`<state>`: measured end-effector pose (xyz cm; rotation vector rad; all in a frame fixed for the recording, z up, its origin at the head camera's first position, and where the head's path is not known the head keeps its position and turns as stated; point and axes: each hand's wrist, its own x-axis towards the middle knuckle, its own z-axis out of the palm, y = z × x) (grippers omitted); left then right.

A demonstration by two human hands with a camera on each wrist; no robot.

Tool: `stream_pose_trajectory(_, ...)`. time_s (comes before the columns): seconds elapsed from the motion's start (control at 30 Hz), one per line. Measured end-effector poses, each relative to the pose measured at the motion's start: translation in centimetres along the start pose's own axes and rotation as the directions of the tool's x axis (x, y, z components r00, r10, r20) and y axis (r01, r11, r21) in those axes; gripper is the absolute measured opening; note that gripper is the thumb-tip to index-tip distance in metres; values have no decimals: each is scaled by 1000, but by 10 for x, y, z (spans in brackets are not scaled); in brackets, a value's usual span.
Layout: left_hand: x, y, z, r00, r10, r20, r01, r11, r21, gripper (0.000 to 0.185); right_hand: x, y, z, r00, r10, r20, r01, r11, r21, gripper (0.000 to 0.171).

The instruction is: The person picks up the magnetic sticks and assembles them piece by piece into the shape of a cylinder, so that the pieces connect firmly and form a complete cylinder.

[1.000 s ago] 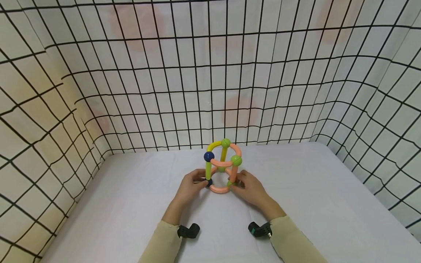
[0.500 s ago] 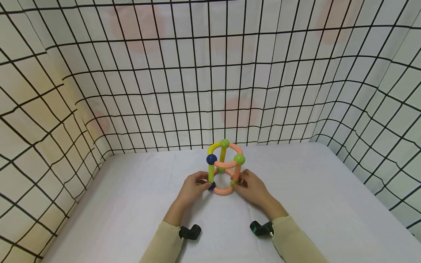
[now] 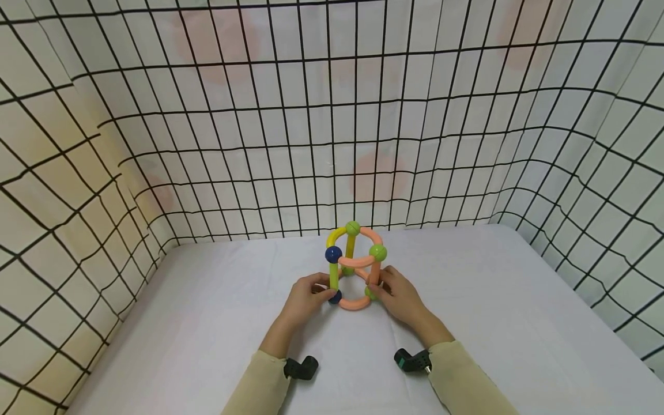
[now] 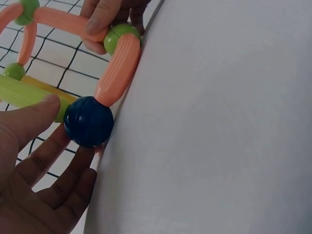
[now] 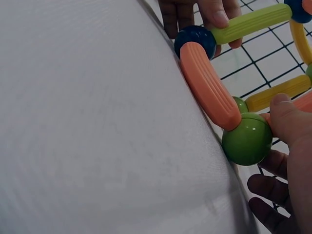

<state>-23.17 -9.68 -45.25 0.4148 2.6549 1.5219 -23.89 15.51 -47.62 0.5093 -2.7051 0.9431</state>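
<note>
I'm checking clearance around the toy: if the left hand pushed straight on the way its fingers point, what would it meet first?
Most likely the dark blue ball at the toy frame's base; the left hand's fingertips already touch it and the yellow-green rod above.

A white bench [image 3: 207,323] fills the near and middle of the scene, its surface a smooth pale cloth with faint creases. Cream curtain walls [image 3: 290,132] printed with a black grid close it in on the left, far and right sides, meeting at the far left and far right corners. Faded pinkish blotches [image 3: 373,173] show through the far wall, and the left wall has a yellowish tint.
</note>
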Motion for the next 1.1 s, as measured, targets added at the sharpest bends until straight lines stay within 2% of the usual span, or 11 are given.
stream_pose_trajectory(0.27,-1,-2,-3,1000,-12,-3,12,1000,-1,21,1,-4,1,1000,18,4,-18,1000,-2,30)
stream_pose_trajectory(0.47,-1,-2,-3,1000,5,-5,-5,1000,4,20,2,-3,3,1000,20,2,-20,999,-26,31)
stream_pose_trajectory(0.73,-1,-2,-3,1000,18,4,-18,1000,9,21,0,-3,2,1000,28,-1,-28,1000,-13,23)
stream_pose_trajectory(0.9,-1,-3,-2,1000,28,14,-29,1000,7,22,-2,-4,2,999,33,-14,-33,999,-8,24)
stream_pose_trajectory(1.1,-1,-6,-1,1000,16,15,-16,1000,10,22,-3,-4,3,999,40,-19,-40,999,11,21)
